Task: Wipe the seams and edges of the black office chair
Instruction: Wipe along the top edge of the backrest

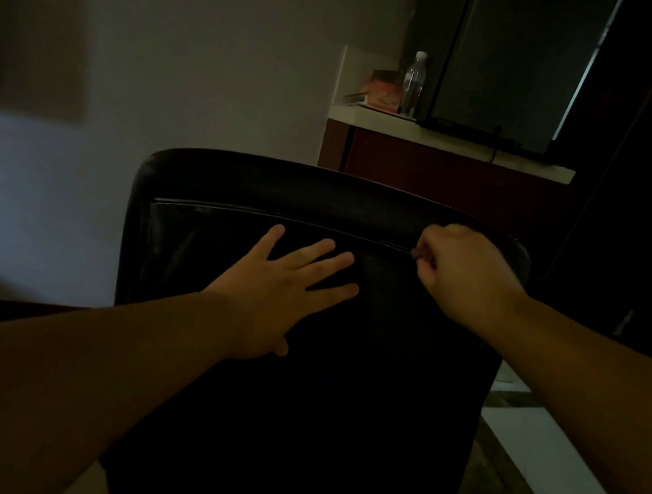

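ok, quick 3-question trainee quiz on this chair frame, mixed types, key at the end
1. True or false: the left hand lies flat, fingers spread, on the back of the black padded office chair.
2. Multiple choice: where is the right hand working? A) at the chair's base B) at the horizontal seam below the top edge C) on the pale counter
3. Fill in: beside the dark screen on the counter stands a clear plastic ____.

Key: 1 true; 2 B, its fingers pinch something small at the seam, too dark to identify; 3 bottle.
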Available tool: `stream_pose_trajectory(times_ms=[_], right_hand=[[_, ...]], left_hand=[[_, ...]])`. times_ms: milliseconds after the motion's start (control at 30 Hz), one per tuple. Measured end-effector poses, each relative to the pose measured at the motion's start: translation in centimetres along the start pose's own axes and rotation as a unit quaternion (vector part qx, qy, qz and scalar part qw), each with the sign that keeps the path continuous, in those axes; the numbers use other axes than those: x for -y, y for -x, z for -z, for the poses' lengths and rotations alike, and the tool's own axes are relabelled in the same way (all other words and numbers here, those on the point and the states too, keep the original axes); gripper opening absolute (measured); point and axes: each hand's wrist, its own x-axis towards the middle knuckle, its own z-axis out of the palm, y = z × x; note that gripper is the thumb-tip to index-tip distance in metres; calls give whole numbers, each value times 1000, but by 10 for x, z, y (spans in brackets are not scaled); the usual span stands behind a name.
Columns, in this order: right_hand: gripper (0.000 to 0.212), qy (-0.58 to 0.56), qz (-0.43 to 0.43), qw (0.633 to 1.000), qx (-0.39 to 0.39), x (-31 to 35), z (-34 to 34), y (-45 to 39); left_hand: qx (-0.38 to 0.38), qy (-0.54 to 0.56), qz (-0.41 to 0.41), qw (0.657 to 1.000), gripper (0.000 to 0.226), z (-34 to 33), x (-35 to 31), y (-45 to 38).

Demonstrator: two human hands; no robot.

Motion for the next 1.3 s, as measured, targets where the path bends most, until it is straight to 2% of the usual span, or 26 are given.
stream_pose_trajectory(times_ms=[133,233,333,467,567,700,800,933,1033,1167,1300], right_hand=[[10,-8,-12,999,-33,-2,4,-3],[12,-5,8,1000,6,0,1,-4],[13,12,-2,1000,-22,0,1,-6],[15,14,14,1000,11,4,3,-7],[16,19,0,999,-29,3,3,-8],[16,29,16,999,9,7,-1,-5],[14,13,-3,1000,-28,5,3,-6],[17,16,15,1000,17,8,4,-7],[16,24,-6,1000,-18,8,2,-9],[16,47,27,998,11,13,-6,-8],[18,31,3,999,-20,9,0,-12]], left_hand=[[12,23,40,999,116,-5,1,4],[15,39,49,998,116,-8,-2,2],[15,40,44,998,116,-7,-2,2],[15,47,49,998,116,-7,-2,3],[10,49,47,998,115,-7,-2,4],[8,49,54,997,115,-8,-4,5],[9,45,51,998,114,-8,-5,4],[6,48,50,998,115,-9,-4,4],[2,45,48,998,114,-10,-4,4],[5,44,49,998,113,-12,-4,4],[13,48,50,998,113,-11,-4,3]])
